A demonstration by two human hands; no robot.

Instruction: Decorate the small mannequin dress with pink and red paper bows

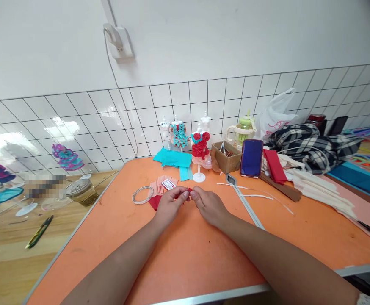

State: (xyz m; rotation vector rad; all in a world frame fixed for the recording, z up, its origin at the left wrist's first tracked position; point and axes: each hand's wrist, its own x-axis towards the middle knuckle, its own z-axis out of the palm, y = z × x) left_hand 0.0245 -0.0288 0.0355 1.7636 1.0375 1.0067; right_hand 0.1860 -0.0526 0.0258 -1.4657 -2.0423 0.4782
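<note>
Over the middle of the orange table (pixel 178 262), my left hand (pixel 171 202) and my right hand (pixel 208 205) meet fingertip to fingertip. Both pinch a small red crepe paper piece (pixel 189 190), mostly hidden by the fingers. Just left of my left hand lie a dark red paper piece (pixel 154 202), pale pink paper (pixel 157 186) and a small white box (pixel 168 184). A roll of tape (pixel 142 195) rests beside them. Behind my hands stands a small white mannequin (pixel 199 176) wearing a red ruffled paper dress (pixel 200 149).
Turquoise paper (pixel 174 159), more small mannequins (pixel 179 133), a cardboard box (pixel 226 156) and an upright phone (pixel 251 158) line the back. Scissors (pixel 231 180) and white strips (pixel 256 196) lie right of centre. A lidded cup (pixel 81 192) and thread snips (pixel 39 232) occupy the left wooden table.
</note>
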